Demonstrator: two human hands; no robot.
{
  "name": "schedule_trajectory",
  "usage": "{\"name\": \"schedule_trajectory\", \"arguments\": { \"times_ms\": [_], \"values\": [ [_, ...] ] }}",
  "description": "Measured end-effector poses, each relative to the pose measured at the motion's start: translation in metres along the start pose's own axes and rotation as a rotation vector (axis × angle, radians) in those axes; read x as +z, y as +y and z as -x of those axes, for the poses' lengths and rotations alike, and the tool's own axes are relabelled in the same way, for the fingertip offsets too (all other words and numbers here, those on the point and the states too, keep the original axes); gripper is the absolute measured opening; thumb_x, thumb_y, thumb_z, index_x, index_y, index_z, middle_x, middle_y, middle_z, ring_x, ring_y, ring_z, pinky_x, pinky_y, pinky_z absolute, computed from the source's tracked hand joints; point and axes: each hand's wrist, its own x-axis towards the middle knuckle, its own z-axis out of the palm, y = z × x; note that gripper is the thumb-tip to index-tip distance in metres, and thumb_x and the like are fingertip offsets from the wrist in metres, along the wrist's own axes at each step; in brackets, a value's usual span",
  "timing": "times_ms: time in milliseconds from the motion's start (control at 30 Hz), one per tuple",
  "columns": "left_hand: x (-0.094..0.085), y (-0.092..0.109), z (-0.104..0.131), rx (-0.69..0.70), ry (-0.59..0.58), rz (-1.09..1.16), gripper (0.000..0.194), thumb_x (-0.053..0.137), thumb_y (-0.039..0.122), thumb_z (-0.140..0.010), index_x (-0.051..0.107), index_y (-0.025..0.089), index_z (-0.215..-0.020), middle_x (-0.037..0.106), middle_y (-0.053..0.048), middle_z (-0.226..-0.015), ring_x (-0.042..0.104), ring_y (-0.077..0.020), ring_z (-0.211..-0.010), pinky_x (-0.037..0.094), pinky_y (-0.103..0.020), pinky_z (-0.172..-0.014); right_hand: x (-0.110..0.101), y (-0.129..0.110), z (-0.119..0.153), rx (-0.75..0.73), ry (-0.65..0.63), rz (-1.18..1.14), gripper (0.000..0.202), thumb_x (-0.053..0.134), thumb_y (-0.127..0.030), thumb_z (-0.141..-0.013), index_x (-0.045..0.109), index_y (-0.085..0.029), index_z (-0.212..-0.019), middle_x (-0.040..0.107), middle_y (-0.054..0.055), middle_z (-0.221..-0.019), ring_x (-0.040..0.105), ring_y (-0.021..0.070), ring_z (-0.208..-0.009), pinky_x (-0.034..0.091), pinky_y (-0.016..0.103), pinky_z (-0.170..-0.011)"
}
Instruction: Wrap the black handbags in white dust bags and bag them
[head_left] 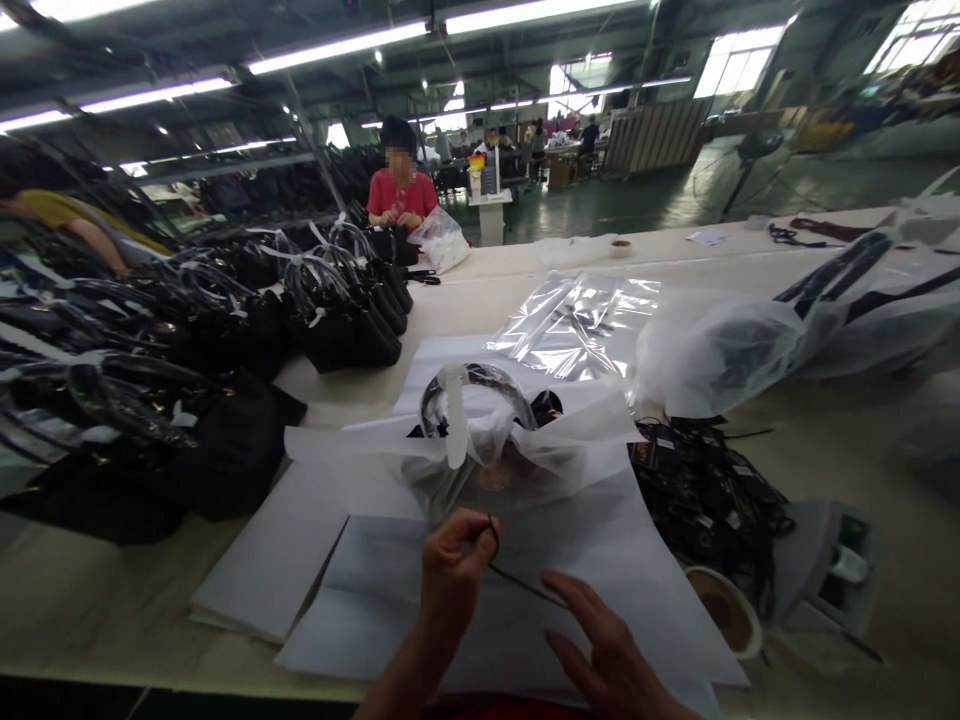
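Observation:
My left hand [456,560] is closed on a thin black cord [525,585], pinched between thumb and fingers. The cord slants down to the right toward my right hand [600,635], whose thumb and fingers are apart. Whether its fingertips touch the cord's end, I cannot tell. Just beyond my hands a dark handbag [442,480] lies under thin translucent white wrapping. Its arched handle [517,385] is in clear film, with a white strip [455,415] around one side. Large white paper sheets [375,570] are spread beneath the bag and my hands.
Rows of black handbags [345,335] stand on the left. Clear plastic bags [577,320] lie behind the paper. To the right are black tags [705,490], a tape roll [724,610], a grey device [825,560] and wrapped bags [750,350]. A person in red [401,195] sits across the table.

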Motion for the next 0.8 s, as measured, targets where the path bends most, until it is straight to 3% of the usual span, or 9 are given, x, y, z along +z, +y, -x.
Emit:
{"name": "schedule_trajectory", "arguments": {
  "times_ms": [67, 167, 367, 433, 533, 600, 667, 733, 800],
  "values": [
    [0.0, 0.002, 0.006, 0.213, -0.049, -0.175, 0.013, 0.06, 0.025, -0.074, 0.067, 0.02, -0.064, 0.062, -0.004, -0.075, 0.057, -0.0158, -0.072, 0.046, -0.027, -0.068, 0.005, -0.016, -0.02, -0.079, 0.109, -0.116, 0.051, 0.056, -0.027, -0.079, 0.046, -0.02, -0.129, 0.052, 0.012, -0.129, 0.049, 0.0242, -0.118, 0.039, 0.037, -0.101],
    [-0.001, 0.001, 0.009, 0.437, 0.029, -0.376, 0.015, 0.055, 0.019, -0.076, 0.069, 0.022, -0.069, 0.063, -0.006, -0.087, 0.057, -0.0194, -0.086, 0.047, -0.032, -0.077, 0.017, -0.043, -0.05, -0.13, 0.158, -0.408, 0.038, 0.058, -0.028, -0.079, 0.051, -0.021, -0.117, 0.06, 0.008, -0.112, 0.055, 0.0194, -0.105, 0.044, 0.031, -0.093],
    [-0.023, 0.003, 0.0, 0.483, 0.07, -0.528, 0.018, 0.051, 0.018, -0.079, 0.065, 0.021, -0.068, 0.062, -0.007, -0.091, 0.058, -0.0195, -0.089, 0.05, -0.031, -0.074, 0.039, -0.058, -0.074, 0.02, 0.015, -0.817, 0.027, 0.059, -0.044, -0.081, 0.06, -0.017, -0.081, 0.056, -0.001, -0.064, 0.052, 0.0113, -0.063, 0.044, 0.024, -0.064],
    [-0.036, 0.01, -0.009, 0.604, 0.061, -0.62, 0.013, 0.052, 0.018, -0.079, 0.064, 0.02, -0.083, 0.061, -0.009, -0.103, 0.056, -0.0226, -0.102, 0.049, -0.035, -0.083, 0.041, -0.054, -0.075, 0.096, 0.037, -0.821, 0.036, 0.058, -0.051, -0.08, 0.061, -0.016, -0.078, 0.043, -0.005, -0.05, 0.038, 0.008, -0.047, 0.035, 0.021, -0.049],
    [-0.056, 0.021, -0.03, 0.778, 0.083, -0.876, 0.044, 0.054, 0.02, -0.078, 0.048, 0.012, -0.12, 0.049, -0.016, -0.13, 0.036, -0.0301, -0.128, 0.034, -0.047, -0.102, 0.038, -0.049, -0.08, 0.188, 0.131, -0.772, 0.041, 0.061, -0.057, -0.074, 0.06, -0.016, -0.077, 0.03, -0.008, -0.049, 0.025, 0.0063, -0.044, 0.022, 0.02, -0.041],
    [-0.066, 0.023, -0.045, 0.821, 0.113, -1.055, 0.055, 0.055, 0.022, -0.078, 0.038, 0.006, -0.128, 0.045, -0.021, -0.133, 0.027, -0.0339, -0.133, 0.024, -0.053, -0.107, 0.033, -0.048, -0.085, 0.21, 0.174, -0.743, 0.041, 0.062, -0.057, -0.073, 0.059, -0.016, -0.075, 0.027, -0.008, -0.051, 0.023, 0.0063, -0.046, 0.02, 0.02, -0.042],
    [-0.07, 0.015, -0.056, 0.824, 0.148, -1.2, 0.049, 0.054, 0.023, -0.08, 0.041, 0.005, -0.124, 0.055, -0.019, -0.12, 0.038, -0.0345, -0.125, 0.021, -0.055, -0.107, 0.029, -0.05, -0.091, 0.214, 0.2, -0.731, 0.042, 0.062, -0.057, -0.072, 0.059, -0.016, -0.074, 0.026, -0.008, -0.052, 0.022, 0.0066, -0.047, 0.02, 0.02, -0.042],
    [-0.067, -0.003, -0.059, 0.814, 0.138, -1.306, 0.034, 0.05, 0.018, -0.084, 0.049, 0.009, -0.117, 0.063, -0.012, -0.094, 0.056, -0.0281, -0.1, 0.033, -0.05, -0.099, 0.025, -0.054, -0.099, 0.206, 0.24, -0.709, 0.042, 0.062, -0.057, -0.072, 0.059, -0.016, -0.074, 0.027, -0.007, -0.052, 0.024, 0.0069, -0.047, 0.02, 0.02, -0.042],
    [-0.057, -0.028, -0.054, 0.797, 0.046, -1.376, 0.026, 0.043, 0.01, -0.085, 0.055, 0.012, -0.108, 0.061, -0.006, -0.074, 0.058, -0.021, -0.074, 0.044, -0.038, -0.078, 0.022, -0.06, -0.11, 0.167, 0.3, -0.657, 0.04, 0.061, -0.055, -0.073, 0.06, -0.016, -0.076, 0.031, -0.006, -0.053, 0.027, 0.0074, -0.048, 0.024, 0.02, -0.043]
  ]
}}
